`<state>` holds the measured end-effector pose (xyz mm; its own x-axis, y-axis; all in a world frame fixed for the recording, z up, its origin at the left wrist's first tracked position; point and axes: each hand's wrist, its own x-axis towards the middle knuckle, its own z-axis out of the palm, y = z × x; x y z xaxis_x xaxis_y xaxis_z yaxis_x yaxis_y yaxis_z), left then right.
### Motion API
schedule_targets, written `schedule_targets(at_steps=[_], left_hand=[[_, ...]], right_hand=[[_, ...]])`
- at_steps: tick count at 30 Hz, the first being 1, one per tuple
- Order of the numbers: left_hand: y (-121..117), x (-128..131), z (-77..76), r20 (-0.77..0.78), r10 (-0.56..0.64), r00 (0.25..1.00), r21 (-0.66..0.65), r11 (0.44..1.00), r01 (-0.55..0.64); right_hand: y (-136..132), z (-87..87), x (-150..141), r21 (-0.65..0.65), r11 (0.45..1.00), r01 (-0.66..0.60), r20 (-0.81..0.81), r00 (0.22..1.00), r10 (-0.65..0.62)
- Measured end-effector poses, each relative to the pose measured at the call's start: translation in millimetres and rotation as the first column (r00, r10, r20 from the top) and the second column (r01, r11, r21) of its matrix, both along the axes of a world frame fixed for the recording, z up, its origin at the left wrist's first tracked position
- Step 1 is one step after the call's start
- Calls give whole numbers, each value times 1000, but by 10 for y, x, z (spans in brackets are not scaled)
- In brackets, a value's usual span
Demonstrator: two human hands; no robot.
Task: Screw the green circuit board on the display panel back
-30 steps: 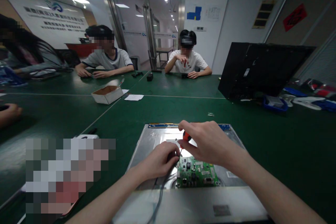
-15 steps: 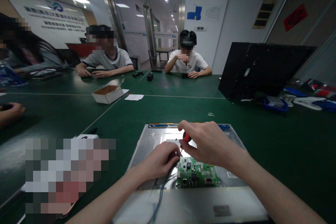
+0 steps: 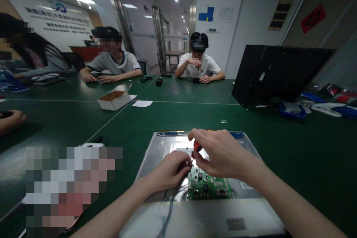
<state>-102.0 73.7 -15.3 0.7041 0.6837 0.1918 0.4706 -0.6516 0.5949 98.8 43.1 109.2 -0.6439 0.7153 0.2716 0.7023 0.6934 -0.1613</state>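
Observation:
A silver metal panel [image 3: 156,148] lies flat on the green table in front of me, with a green circuit board [image 3: 209,187] mounted near its middle. My right hand [image 3: 220,154] is closed round a small screwdriver with a red and black handle [image 3: 196,146], its tip pointing down at the board's upper left corner. My left hand [image 3: 169,173] rests curled on the panel just left of the board, fingertips pinched near the screwdriver tip; what they hold is hidden. A grey cable [image 3: 170,208] runs from under that hand toward me.
A black monitor shell [image 3: 276,74] stands at the right, with blue and red tools behind it. An open cardboard box [image 3: 114,100] and a paper sheet [image 3: 142,103] lie further back. Three people sit at the far side; another person's hand [image 3: 9,121] rests at the left edge.
My right hand has dipped slightly with the screwdriver and turned a little. My left hand and the panel stay where they were.

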Motion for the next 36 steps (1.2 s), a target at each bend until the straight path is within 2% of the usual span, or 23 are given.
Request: schedule_targets(at_steps=[7,18,25,36], left_hand=[[-15,-3,10,26,-15,1000,58,998,14],[-8,5,-10,15,-13,1000,28,1000,13],[4,-3,-29,11,-8,1000,11,1000,8],[9,-12,-30,6,-39,999,28,999,39]], right_hand=[[17,-25,3,37,998,41,0,999,-42],[21,-40,-11,34,998,46,3,999,-46],[9,-34,-1,9,1000,-3,-21,1000,3],[25,-37,-3,31,999,36,-7,999,-36]])
